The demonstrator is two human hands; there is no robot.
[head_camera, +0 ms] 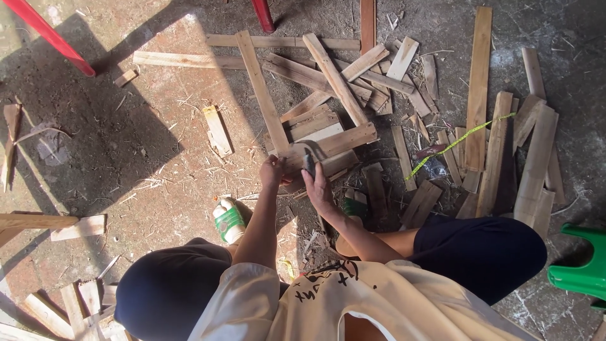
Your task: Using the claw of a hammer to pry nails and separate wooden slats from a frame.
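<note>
Head view: left hand (271,172) pinching near end of wooden frame (328,144); right hand (317,184) just beside, clenched round hammer (309,158) over same frame.

Colours noted, ground-level wood pile.
Wood slats (328,142) pale tan to brown; ground (126,145) grey with pale shavings; tape measure (464,140) yellow-green; stool (584,268) bright green; poles (50,35) red; shorts (480,249) dark navy; shirt (379,303) cream, black markings; sandal (228,221) green-and-white.
</note>
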